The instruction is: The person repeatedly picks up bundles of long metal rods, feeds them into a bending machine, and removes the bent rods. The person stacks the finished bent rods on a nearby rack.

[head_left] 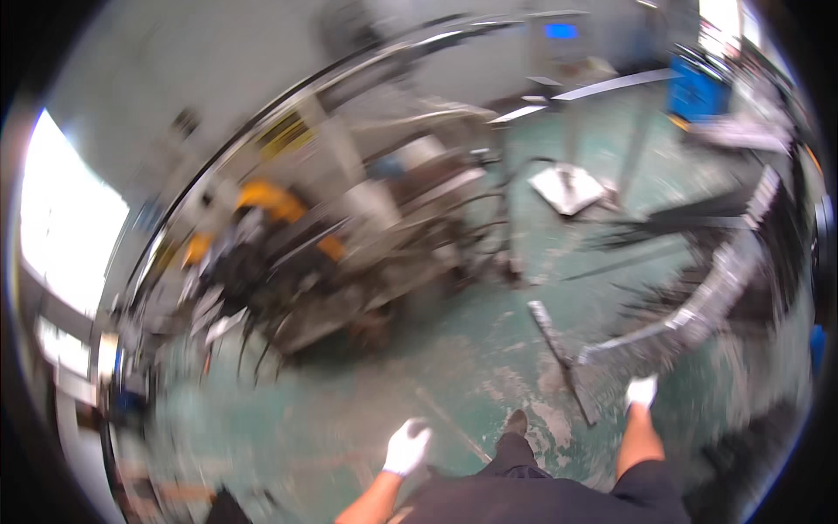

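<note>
My left hand (407, 448), in a white work glove, hangs in front of me at the lower middle, over the green floor. A dark patch shows at its fingertips; whether that is the glove or a small thing I cannot tell. My right hand (642, 392), also white-gloved, is out to the right. Nearest to it are a long narrow metal bar (563, 362) on the floor and the near end of a long silvery wrapped bundle (690, 314). Motion smears the fingers of both hands, and I see no clear grip on anything.
A blurred machine (375, 236) with yellow parts stands ahead to the left. Dark long stock (698, 214) lies at the right beside the bundle. A white base plate (567, 189) with a post, a blue bin (698, 87) and a cabinet with a lit screen (560, 32) are farther off.
</note>
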Tool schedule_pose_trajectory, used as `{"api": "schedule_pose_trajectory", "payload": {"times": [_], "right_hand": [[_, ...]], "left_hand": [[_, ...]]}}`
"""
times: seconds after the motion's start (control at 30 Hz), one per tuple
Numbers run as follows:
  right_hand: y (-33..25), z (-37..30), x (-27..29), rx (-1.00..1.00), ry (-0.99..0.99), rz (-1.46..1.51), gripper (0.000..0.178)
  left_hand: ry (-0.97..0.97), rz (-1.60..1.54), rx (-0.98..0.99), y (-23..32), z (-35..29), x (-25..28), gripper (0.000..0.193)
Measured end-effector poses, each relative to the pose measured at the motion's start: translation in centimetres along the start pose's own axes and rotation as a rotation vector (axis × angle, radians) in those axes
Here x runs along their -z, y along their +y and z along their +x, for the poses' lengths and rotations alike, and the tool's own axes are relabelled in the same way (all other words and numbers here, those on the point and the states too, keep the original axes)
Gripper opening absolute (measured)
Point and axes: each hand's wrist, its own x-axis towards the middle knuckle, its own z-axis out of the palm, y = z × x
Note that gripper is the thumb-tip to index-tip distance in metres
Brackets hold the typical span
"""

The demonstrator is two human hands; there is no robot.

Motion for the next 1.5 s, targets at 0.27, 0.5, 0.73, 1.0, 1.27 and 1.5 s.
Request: {"api": "schedule_pose_trajectory", "payload": {"times": [0.27,0.5,0.73,1.0,1.27,1.5], "right_hand": [[-37.3,-23.8,10.3,0.334,-0.999,0.677,0.041],[-50.1,-22.1,8.1,0.034,-1.005,0.841,0.027],[-62.2,-30.3,9.2,-0.094,-1.27,0.642,0.035],[-87.9,-45.7,6.3,0.361,-1.389,0.118,0.027],[-127.0,-81.7,22.0,1.517,-0.872,0.143,0.044],[-140.5,-116.7,37.2,1.795,-1.071,0.392,0.049]], "left_hand": [[0.082,0.016,0.063,-10.1,-10.0,11.7,0.039],[0.487,-0.216,0.193,-31.7,-22.8,20.1,0.035],[0.832,-0.507,0.595,-47.1,-33.0,26.8,0.028],[0.963,-0.662,0.549,-58.8,-35.4,34.9,0.028],[1.383,-0.619,0.871,-69.1,-50.6,52.9,0.025],[1.728,-1.28,0.877,-83.6,-54.2,49.0,0.017]]}}
